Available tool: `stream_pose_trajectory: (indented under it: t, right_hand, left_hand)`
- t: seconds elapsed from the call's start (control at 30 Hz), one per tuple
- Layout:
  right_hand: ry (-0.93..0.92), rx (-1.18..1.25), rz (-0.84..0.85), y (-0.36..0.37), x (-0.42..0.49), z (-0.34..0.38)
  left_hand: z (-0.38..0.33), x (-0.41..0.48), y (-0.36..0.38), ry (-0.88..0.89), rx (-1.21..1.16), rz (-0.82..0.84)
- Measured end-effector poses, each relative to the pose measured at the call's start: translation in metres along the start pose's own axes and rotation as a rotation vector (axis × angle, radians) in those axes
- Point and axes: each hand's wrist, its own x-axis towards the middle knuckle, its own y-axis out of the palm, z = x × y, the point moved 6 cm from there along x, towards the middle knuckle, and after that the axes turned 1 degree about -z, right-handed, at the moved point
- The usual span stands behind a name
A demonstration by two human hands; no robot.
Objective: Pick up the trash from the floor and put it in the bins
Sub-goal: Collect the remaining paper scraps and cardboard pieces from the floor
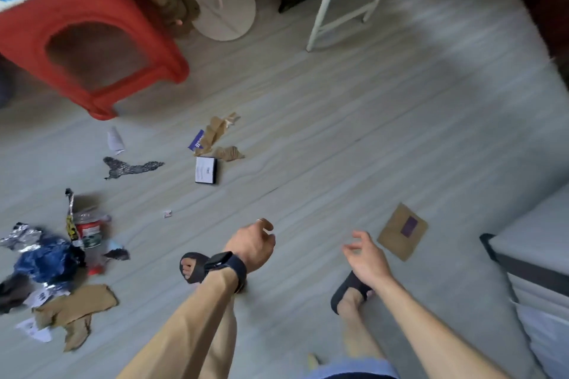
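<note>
head view is showing left hand (252,244) loosely curled and right hand (368,258) relaxed, both holding nothing; next pickup is probably calling for bending to the brown envelope (400,232).

Grey floor (369,132), trash pile (49,258), brown envelope (395,238)

Both forearms are bare down to the left hand (252,243) and the right hand (366,258). The left wrist carries a black smartwatch (226,264) with a dark rectangular face and a wide black strap, and a thin pale ring (260,220) seems to sit on a finger of that hand, though it is blurred. The feet wear a black open-toed left slide sandal (192,268) and a matching right slide sandal (348,289), each with one broad band, below light blue shorts (351,371).
</note>
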Motion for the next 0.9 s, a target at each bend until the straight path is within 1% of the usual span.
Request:
stream_pose_trajectory:
  t: [0.1,0.17,0.23,0.3,0.37,0.4,0.43,0.5,0.6,0.67,0.73,0.8,0.83,0.9]
  right_hand:
    - [0.077,0.13,-0.024,-0.037,0.05,-0.081]
    - [0.138,0.209,-0.04,-0.061,0.09,-0.148]
    - [0.185,0.219,-0.053,-0.075,0.127,-0.204]
    - [0.242,0.264,-0.07,-0.088,0.177,-0.265]
    - [0.308,0.331,-0.09,-0.085,0.237,-0.33]
    - [0.337,0.349,-0.08,-0.082,0.256,-0.347]
    - [0.383,0.367,-0.065,-0.069,0.288,-0.382]
    - [0.41,0.38,-0.047,-0.048,0.331,-0.428]
    - [0.492,0.448,-0.063,-0.02,0.381,-0.461]
    - [0.538,0.49,-0.105,0.0,0.418,-0.479]
    - [0.547,0.442,-0.123,0.014,0.438,-0.486]
    - [0.592,0.405,-0.158,0.029,0.448,-0.5]
    - [0.62,0.443,-0.167,0.035,0.45,-0.506]
    - [0.593,0.605,-0.171,0.046,0.457,-0.51]
  left_hand:
    - [-0.054,0.032,0.061,0.012,0.1,-0.007]
    - [-0.091,0.057,0.122,0.012,0.197,-0.018]
    - [-0.113,0.076,0.181,0.002,0.29,0.02]
    - [-0.14,0.112,0.247,0.029,0.4,0.073]
    - [-0.162,0.161,0.312,0.052,0.49,0.12]
    - [-0.167,0.177,0.327,0.056,0.517,0.119]
    - [-0.174,0.208,0.362,0.073,0.566,0.136]
    - [-0.181,0.249,0.413,0.096,0.633,0.156]
    - [-0.177,0.298,0.461,0.137,0.738,0.161]
    - [-0.165,0.334,0.485,0.147,0.832,0.159]
    - [-0.144,0.363,0.493,0.137,0.901,0.165]
    - [-0.118,0.382,0.502,0.163,1.008,0.148]
    - [-0.105,0.385,0.504,0.188,1.061,0.138]
    - [-0.086,0.384,0.508,0.233,1.112,0.143]
